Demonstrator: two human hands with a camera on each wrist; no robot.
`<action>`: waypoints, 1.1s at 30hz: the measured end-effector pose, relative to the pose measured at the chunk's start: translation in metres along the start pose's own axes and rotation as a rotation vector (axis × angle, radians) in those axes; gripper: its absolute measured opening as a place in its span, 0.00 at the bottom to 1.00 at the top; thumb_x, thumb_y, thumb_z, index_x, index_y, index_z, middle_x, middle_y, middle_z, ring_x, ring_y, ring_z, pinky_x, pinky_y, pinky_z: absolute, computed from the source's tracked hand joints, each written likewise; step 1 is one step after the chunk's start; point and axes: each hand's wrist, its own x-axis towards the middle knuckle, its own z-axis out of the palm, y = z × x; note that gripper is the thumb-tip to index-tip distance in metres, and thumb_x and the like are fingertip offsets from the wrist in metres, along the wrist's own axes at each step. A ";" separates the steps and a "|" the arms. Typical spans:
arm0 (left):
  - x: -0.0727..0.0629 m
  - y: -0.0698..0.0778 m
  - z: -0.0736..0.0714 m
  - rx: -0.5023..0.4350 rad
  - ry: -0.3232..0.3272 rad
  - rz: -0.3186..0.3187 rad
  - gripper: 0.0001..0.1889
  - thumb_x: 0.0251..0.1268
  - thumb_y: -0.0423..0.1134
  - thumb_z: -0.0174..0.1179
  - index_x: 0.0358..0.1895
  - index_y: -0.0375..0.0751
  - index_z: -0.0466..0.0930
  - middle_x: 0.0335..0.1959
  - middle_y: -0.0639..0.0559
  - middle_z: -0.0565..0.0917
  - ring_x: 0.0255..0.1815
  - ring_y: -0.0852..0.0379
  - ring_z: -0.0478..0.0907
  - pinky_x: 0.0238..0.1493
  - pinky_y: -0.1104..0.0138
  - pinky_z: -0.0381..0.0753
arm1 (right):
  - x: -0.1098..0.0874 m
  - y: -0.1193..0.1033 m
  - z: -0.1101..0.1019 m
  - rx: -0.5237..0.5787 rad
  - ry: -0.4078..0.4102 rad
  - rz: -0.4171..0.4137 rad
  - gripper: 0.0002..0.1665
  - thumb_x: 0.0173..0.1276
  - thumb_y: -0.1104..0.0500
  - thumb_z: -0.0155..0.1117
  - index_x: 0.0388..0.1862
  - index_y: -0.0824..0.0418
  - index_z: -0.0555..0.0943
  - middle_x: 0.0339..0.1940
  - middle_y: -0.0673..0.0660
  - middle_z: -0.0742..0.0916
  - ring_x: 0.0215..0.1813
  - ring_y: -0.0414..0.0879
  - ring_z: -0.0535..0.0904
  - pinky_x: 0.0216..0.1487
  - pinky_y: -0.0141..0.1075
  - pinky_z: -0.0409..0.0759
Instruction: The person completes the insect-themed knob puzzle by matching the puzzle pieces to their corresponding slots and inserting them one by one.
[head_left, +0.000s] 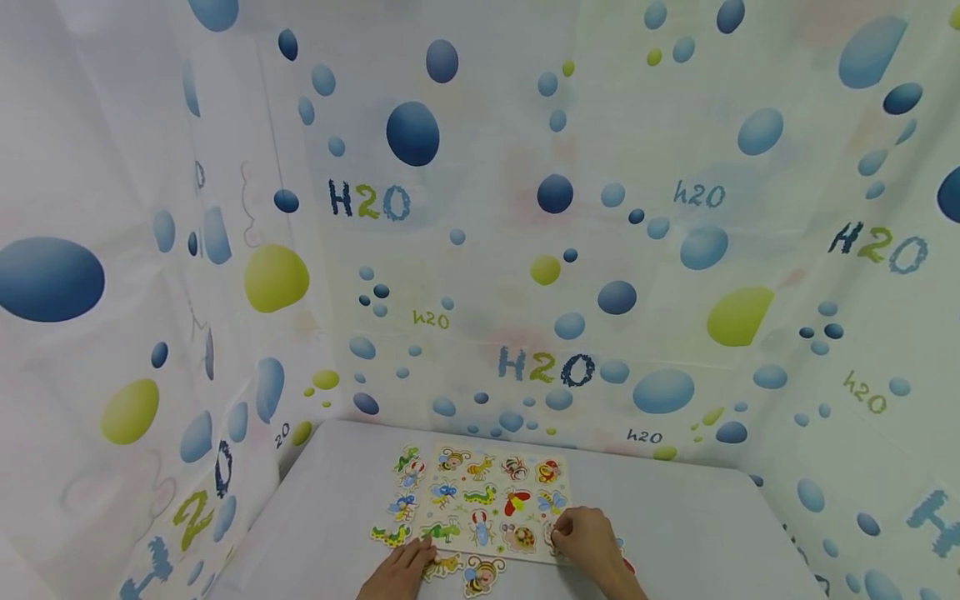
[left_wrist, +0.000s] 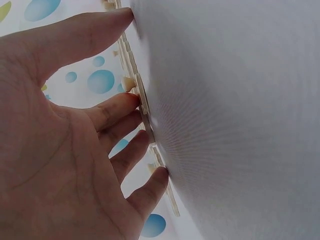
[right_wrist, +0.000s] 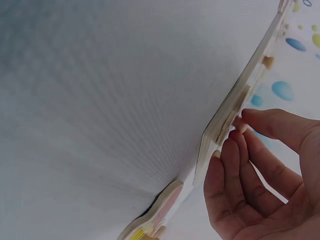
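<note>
A wooden peg puzzle board [head_left: 459, 546] with insect pieces lies on the table. At its lower right corner, my right hand [head_left: 592, 542] pinches the small knob of a puzzle piece [head_left: 549, 535] between thumb and fingers. The piece sits at the board's surface, mostly hidden behind the fingers. In the right wrist view the knob [right_wrist: 239, 124] shows between the fingertips. My left hand [head_left: 401, 570] rests by the board's lower left corner, fingers extended, with fingertips at the grasshopper piece [head_left: 442, 532] and beside the loose ant piece [head_left: 444, 567].
Left of the board lie a loose caterpillar piece [head_left: 391, 534], a blue fly piece [head_left: 403, 506] and a beetle piece [head_left: 412, 475]. A bee piece [head_left: 482, 575] lies below it. Another loose piece [head_left: 628, 567] is partly hidden behind the right hand. Patterned curtains [head_left: 480, 275] surround the table.
</note>
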 end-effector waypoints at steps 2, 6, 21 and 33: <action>0.000 0.000 0.000 0.007 0.005 0.003 0.48 0.61 0.77 0.59 0.68 0.36 0.75 0.70 0.37 0.75 0.70 0.36 0.72 0.70 0.50 0.75 | 0.000 -0.001 0.000 -0.004 0.000 0.000 0.10 0.59 0.60 0.79 0.23 0.53 0.85 0.21 0.43 0.81 0.26 0.37 0.74 0.26 0.30 0.74; 0.000 0.000 -0.001 0.009 0.016 0.012 0.48 0.61 0.77 0.59 0.68 0.36 0.75 0.70 0.37 0.76 0.70 0.36 0.73 0.69 0.50 0.76 | 0.001 -0.001 0.001 -0.021 0.003 -0.003 0.11 0.59 0.60 0.80 0.23 0.52 0.85 0.20 0.43 0.81 0.25 0.37 0.74 0.26 0.30 0.74; 0.002 -0.002 0.000 -0.017 -0.007 0.004 0.48 0.62 0.76 0.60 0.68 0.35 0.74 0.70 0.36 0.75 0.70 0.35 0.72 0.70 0.48 0.75 | 0.004 0.004 0.004 -0.018 -0.011 0.005 0.10 0.60 0.60 0.80 0.24 0.51 0.85 0.21 0.42 0.81 0.26 0.36 0.74 0.26 0.31 0.74; 0.003 -0.005 0.003 -0.040 -0.014 0.005 0.48 0.63 0.75 0.60 0.68 0.34 0.75 0.70 0.34 0.75 0.70 0.33 0.72 0.69 0.46 0.75 | 0.005 0.005 -0.001 0.013 -0.106 0.026 0.08 0.62 0.60 0.79 0.28 0.53 0.86 0.24 0.44 0.82 0.29 0.40 0.75 0.30 0.34 0.75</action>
